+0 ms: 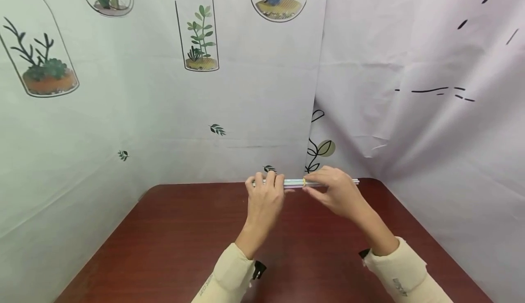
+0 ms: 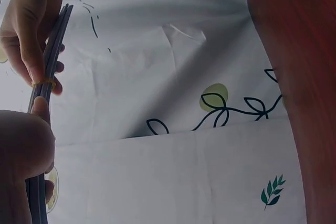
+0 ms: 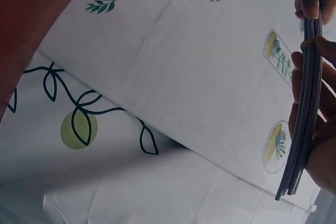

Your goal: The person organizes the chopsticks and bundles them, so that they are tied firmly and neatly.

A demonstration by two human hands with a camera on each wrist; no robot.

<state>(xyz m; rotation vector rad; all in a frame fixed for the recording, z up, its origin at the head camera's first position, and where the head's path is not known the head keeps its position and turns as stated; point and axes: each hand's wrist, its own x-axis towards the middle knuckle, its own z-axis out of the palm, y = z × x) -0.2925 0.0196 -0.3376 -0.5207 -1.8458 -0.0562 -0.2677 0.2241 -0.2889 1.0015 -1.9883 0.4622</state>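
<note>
A bundle of long, thin, straw-like sticks [image 1: 293, 183] is held level over the far edge of the table, pale in the head view and dark in both wrist views. My left hand [image 1: 265, 194] grips it near its left end, fingers over the top and thumb beneath. A yellow rubber band [image 1: 304, 182] circles the bundle between the hands. My right hand [image 1: 337, 191] has its index fingertip and thumb at this band, pinching the bundle there. In the right wrist view, the sticks [image 3: 306, 103] run past the right palm and their free ends spread slightly.
The dark red tabletop [image 1: 184, 239] lies below both forearms. White cloth [image 1: 254, 98] with printed plants and jars hangs behind the table, and more cloth [image 1: 451, 157] hangs at the right. Cream sleeves [image 1: 231, 271] cover the forearms, with dark straps [image 1: 259, 270] at the cuffs.
</note>
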